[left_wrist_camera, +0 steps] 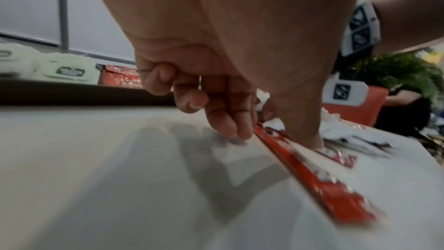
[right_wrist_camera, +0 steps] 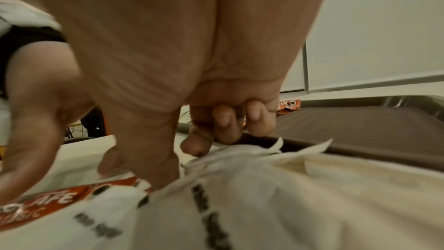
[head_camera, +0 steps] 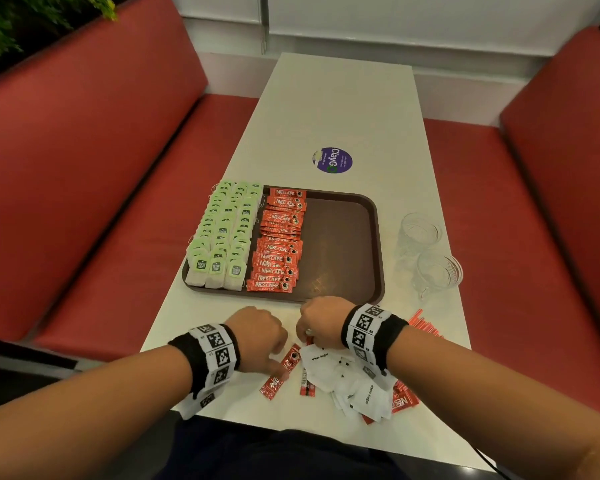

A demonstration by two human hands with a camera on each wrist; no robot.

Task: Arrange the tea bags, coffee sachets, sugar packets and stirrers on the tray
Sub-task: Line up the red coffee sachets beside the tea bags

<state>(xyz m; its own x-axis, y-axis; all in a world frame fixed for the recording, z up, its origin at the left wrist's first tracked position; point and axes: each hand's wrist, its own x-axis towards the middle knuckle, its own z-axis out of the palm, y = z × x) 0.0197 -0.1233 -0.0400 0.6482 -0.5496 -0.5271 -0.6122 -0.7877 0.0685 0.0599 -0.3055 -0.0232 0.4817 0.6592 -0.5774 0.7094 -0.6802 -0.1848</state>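
Observation:
A brown tray (head_camera: pixel 343 244) holds rows of green-tagged tea bags (head_camera: pixel 222 233) at its left and a column of red coffee sachets (head_camera: pixel 279 240) beside them; its right half is bare. Loose sachets and white sugar packets (head_camera: pixel 343 375) lie in a pile at the table's near edge. My left hand (head_camera: pixel 278 362) pinches a loose red coffee sachet (left_wrist_camera: pixel 336 195) between thumb and fingertips, its long edge lifted off the table. My right hand (head_camera: pixel 307 337) pinches the end of another red sachet (head_camera: pixel 309 340) at the pile's edge. Red stirrers (head_camera: pixel 423 323) lie behind my right wrist.
Two clear glasses (head_camera: pixel 420 233) (head_camera: pixel 439 271) stand right of the tray. A purple round sticker (head_camera: pixel 332 160) marks the white table further back. Red padded benches (head_camera: pixel 101 202) run along both sides. More sachets (head_camera: pixel 404 400) poke out under the sugar packets at the near right.

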